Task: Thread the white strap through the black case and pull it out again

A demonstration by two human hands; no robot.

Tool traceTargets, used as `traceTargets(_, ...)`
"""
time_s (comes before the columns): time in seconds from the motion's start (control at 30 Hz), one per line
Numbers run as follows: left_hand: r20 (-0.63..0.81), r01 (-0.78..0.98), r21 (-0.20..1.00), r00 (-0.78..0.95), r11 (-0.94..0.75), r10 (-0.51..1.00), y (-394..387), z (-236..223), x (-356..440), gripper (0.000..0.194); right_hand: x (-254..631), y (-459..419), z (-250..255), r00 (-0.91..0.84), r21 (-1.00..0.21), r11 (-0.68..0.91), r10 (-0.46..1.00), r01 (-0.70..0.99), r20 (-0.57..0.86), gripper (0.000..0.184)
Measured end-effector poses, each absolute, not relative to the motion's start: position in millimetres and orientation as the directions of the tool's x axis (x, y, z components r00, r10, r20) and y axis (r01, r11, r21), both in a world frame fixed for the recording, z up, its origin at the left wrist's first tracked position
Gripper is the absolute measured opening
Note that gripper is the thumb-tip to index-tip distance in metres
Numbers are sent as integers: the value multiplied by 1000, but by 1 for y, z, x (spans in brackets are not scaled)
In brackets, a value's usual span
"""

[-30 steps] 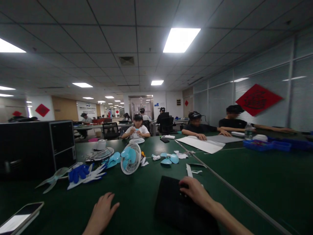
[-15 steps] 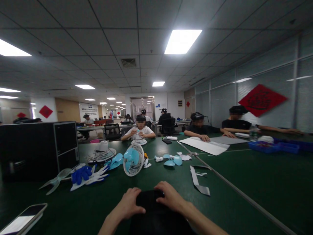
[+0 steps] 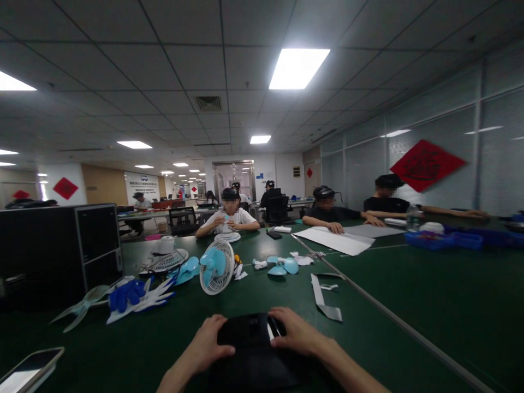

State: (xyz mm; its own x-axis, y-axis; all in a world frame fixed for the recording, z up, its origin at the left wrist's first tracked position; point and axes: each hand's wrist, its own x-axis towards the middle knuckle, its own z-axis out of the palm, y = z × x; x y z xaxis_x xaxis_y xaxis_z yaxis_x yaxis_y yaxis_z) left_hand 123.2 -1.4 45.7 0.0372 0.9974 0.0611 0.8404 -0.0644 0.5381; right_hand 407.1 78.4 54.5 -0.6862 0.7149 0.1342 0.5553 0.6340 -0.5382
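A dark black object (image 3: 249,349) lies low at the front, close to my body; its kind is hard to make out. My left hand (image 3: 208,344) grips its left edge, thumb on top and fingers at the far corner. On the opposite edge my right hand (image 3: 297,333) holds it, with the thumb on a glossy patch that reflects light. The object's near end fades into shadow. Beyond my hands, a small fan head (image 3: 216,267) with light blue blades and a white guard stands tilted on the green table (image 3: 262,297).
Loose blue fan blades (image 3: 282,266) lie past the fan. Blue-and-white gloves (image 3: 137,297), a phone (image 3: 30,371) and a black computer case (image 3: 61,245) are on the left. A silver strip (image 3: 323,303) lies at right. Co-workers sit across, one by white sheets (image 3: 333,240).
My hands have moved slightly apart on the black object, and a bright reflection now shows near my right thumb. The whole view has turned a little to the right.
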Motion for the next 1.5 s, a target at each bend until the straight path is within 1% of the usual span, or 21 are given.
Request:
traceTargets(0.07,51,834,548,40,-62,998,-1,43,122,79,411,85,54,-679,-514,652,714,557,169,69)
traceTargets(0.13,41,835,547,34,-51,999,-1,42,120,79,420,95,56,-592,-458,628,769,630,240,59)
traceTargets(0.2,36,837,545,30,-45,999,-1,40,120,79,434,107,58,-427,-363,523,848,771,314,43)
traceTargets(0.27,36,840,540,28,-43,999,-1,40,120,80,451,118,59,-296,-250,398,884,883,361,32)
traceTargets(0.33,32,846,532,26,-39,999,-1,41,121,81,468,127,57,-254,-153,327,896,933,365,34)
traceTargets(0.4,31,848,528,27,-39,999,-1,43,123,82,482,132,51,-235,-102,284,910,953,342,41)
traceTargets(0.47,26,846,531,39,-47,999,-2,46,124,82,492,135,45,-205,-93,243,930,966,305,44)
traceTargets(0.53,21,842,537,46,-50,999,-3,49,126,81,499,136,41,-188,-102,223,943,969,276,41)
traceTargets(0.73,15,832,554,41,-43,999,-4,46,124,81,503,134,46,-183,-120,220,947,968,264,21)
traceTargets(0.9,22,825,564,27,-35,999,0,40,121,80,520,128,72,-94,-154,146,948,977,305,25)
traceTargets(1.0,32,829,558,28,-41,999,1,38,120,81,535,123,90,-16,-221,127,897,967,441,31)
traceTargets(1.1,28,828,558,43,-52,999,1,38,120,84,538,117,103,74,-402,213,804,890,590,33)
traceTargets(1.17,37,831,555,20,-37,999,2,38,119,84,532,113,107,96,-542,322,789,777,606,36)
traceTargets(1.23,119,829,558,-31,-41,992,5,40,117,77,522,108,108,60,-672,418,822,611,566,37)
traceTargets(1.3,268,817,572,-95,-79,959,7,44,115,67,511,103,107,-29,-784,455,871,422,490,35)
traceTargets(1.37,402,790,601,-169,-120,900,8,50,114,60,501,97,104,-152,-867,428,903,256,401,33)
traceTargets(1.4,445,770,624,-207,-135,871,7,54,114,58,496,94,103,-213,-895,402,908,195,361,32)
traceTargets(1.43,471,743,651,-239,-152,849,6,58,115,57,491,90,102,-269,-915,375,906,150,327,32)
traceTargets(1.5,474,666,719,-265,-196,840,1,65,117,57,483,83,100,-372,-941,323,889,100,266,32)
